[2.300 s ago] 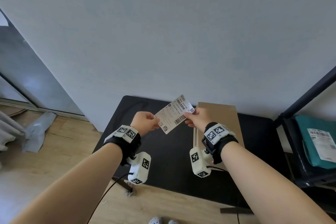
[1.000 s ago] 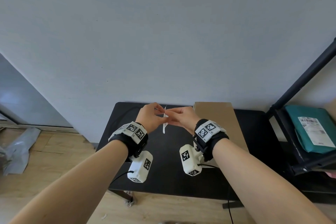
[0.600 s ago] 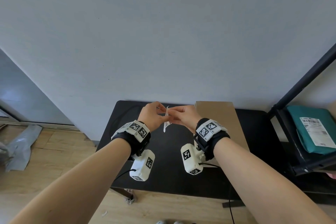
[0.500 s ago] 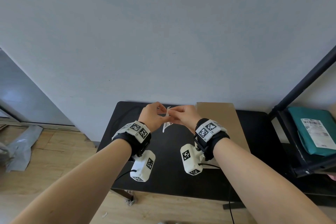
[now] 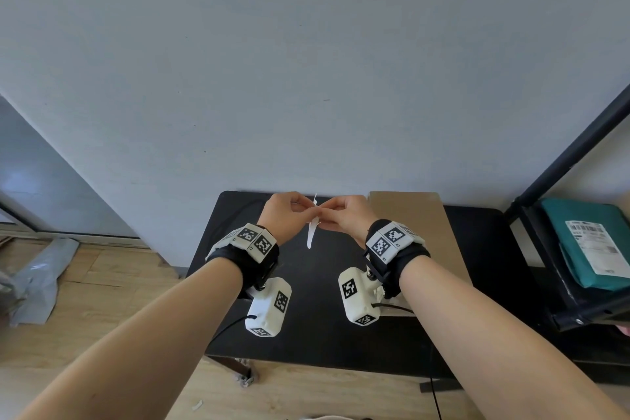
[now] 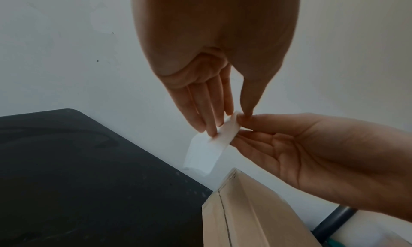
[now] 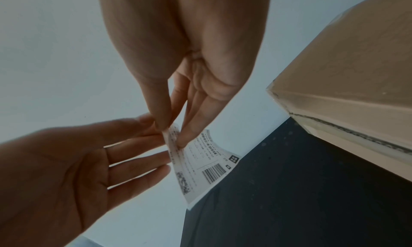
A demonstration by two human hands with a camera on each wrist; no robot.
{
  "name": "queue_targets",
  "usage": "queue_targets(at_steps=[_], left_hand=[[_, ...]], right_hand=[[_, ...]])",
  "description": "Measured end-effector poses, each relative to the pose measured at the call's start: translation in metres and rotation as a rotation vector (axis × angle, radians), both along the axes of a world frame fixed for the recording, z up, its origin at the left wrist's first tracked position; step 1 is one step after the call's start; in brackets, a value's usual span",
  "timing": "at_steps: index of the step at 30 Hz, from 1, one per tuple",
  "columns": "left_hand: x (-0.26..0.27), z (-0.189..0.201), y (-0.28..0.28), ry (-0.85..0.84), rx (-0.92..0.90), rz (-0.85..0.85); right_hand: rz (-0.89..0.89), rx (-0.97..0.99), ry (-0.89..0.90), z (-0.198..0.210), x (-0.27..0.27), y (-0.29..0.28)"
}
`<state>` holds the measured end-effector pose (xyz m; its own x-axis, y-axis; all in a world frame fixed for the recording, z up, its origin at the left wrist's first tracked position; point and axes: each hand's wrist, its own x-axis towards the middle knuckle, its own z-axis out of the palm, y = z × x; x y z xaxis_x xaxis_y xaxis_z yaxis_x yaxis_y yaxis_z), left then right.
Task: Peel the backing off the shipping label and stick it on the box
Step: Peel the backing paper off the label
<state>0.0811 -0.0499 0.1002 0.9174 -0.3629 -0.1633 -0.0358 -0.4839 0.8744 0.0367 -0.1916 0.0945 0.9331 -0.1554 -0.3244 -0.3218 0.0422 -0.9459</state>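
I hold the white paper shipping label with black barcodes (image 7: 200, 164) in the air between my two hands, above the black surface (image 5: 317, 317) and just beside the brown cardboard box (image 5: 412, 215). My left hand (image 5: 284, 215) pinches its upper edge, with the thumb on the printed face and the fingers flat on the blank back. My right hand (image 5: 344, 216) has its grip closed on the same upper corner, with thumb and forefinger together on it. From the head view the label stands on its edge, so only a thin white strip shows.

I judge this label is very light and thin, and it bends easily. The corner is the place to work, because there the two layers can be rubbed apart. I cannot tell if the backing is already separated. Once it opens, the sticky side may curl and catch on my fingers, so I should hold only the edges. The box top is flat and stiff, good for pressing.
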Motion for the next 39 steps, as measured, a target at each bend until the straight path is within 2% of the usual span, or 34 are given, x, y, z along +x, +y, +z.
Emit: queue_targets(at_steps=[10, 14, 22, 29, 33, 39], left_hand=[[0.001, 0.000, -0.001, -0.062, 0.059, -0.023], [0.005, -0.003, -0.003, -0.069, 0.095, 0.025], [0.005, -0.003, -0.006, 0.087, -0.069, 0.067], [0.004, 0.000, -0.008, 0.202, -0.175, 0.147], [0.006, 0.001, -0.011, 0.253, -0.221, 0.192], [0.005, 0.004, -0.013, 0.307, -0.242, 0.218]], right_hand=[[-0.037, 0.075, 0.012, -0.001, 0.005, -0.001], [-0.024, 0.107, 0.008, 0.001, 0.005, 0.001], [0.003, 0.041, -0.036, -0.002, 0.004, -0.003], [0.018, -0.107, -0.059, -0.003, 0.002, -0.005], [0.029, -0.203, -0.078, -0.001, 0.001, -0.005], [0.027, -0.232, -0.094, 0.001, 0.000, -0.005]])
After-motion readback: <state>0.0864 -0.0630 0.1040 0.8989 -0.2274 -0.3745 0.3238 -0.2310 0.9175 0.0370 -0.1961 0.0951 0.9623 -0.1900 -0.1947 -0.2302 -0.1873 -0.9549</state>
